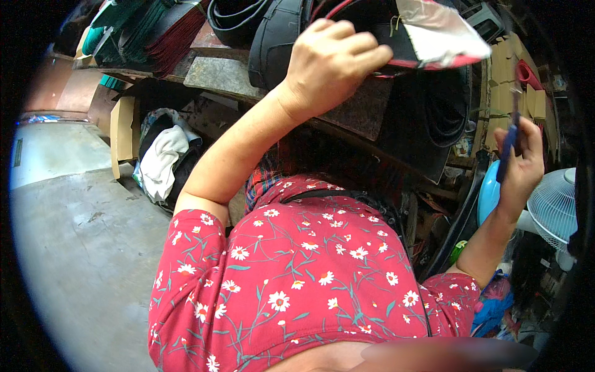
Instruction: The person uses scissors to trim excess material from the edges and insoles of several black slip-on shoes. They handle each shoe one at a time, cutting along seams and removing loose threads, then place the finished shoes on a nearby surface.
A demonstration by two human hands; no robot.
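My left hand (338,62) is closed in a fist over the worktable, at the edge of a black sewn piece (387,28). That piece has red edging and a white panel (443,37) on its right side. My fingers grip its near edge. Out to the right, my right hand (524,158) is raised, with its fingers around a dark-blue-handled tool (508,146). A thin shaft or blade points up from the tool; it is blurred, and its exact kind cannot be made out. The two hands are well apart.
Black bags or curved black pieces (273,49) lie on the table (223,74) at its far side. Stacks of green mesh (133,31) are at the far left. A white cloth (162,158) hangs beside a cardboard box (126,133). A fan (553,208) stands at right.
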